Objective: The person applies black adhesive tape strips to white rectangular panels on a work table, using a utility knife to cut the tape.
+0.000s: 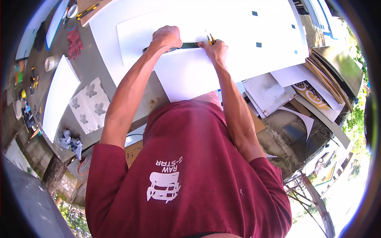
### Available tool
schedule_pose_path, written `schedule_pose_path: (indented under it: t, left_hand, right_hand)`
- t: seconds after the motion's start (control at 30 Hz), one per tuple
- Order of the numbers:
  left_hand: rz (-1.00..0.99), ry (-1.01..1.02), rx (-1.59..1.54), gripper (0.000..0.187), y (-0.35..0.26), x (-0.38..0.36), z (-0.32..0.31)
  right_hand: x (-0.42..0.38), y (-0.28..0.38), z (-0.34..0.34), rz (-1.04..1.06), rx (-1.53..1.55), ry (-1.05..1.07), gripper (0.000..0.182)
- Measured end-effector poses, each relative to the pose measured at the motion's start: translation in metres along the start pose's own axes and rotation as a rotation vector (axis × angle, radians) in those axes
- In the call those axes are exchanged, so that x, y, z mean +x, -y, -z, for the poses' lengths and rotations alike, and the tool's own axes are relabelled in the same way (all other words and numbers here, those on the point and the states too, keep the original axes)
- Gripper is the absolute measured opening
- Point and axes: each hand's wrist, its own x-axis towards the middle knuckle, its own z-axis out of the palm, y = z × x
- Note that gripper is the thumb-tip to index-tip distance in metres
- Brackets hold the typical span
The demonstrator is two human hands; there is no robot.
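Observation:
My left hand (167, 37) is closed, knuckles up, over a dark roll whose edge shows under the wrist. From it a strip of black tape (189, 45) runs across to the fingertips of my right hand (217, 51). That hand pinches the strip's end and also keeps hold of a yellow and black utility knife (212, 39), its tip pointing away from me. Both hands are over white sheets; one smaller white sheet (186, 73) lies nearest my body. Small black tape squares (258, 45) stick to the large white board (278, 31) on the right.
On the left of the grey table (93, 65) lie a red glove (74, 43), a roll of tape (49, 64), a curved white sheet (59, 99) and a patterned sheet (90, 106). Stacked boards (327, 77) stand at the right. A crumpled wrapper (70, 142) rests near the left edge.

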Motion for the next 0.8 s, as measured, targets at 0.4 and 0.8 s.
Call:
schedule_pose_path:
  t: [0.4, 0.8]
  left_hand:
    - [-0.157, -0.040, -0.063, 0.025, 0.015, 0.003, -0.006]
    - [-0.169, 0.016, -0.113, 0.024, 0.017, 0.010, -0.007]
  right_hand:
    - [-0.013, -0.026, -0.008, 0.184, -0.158, 0.093, 0.058]
    - [-0.048, -0.005, -0.001, 0.223, -0.294, 0.255, 0.038]
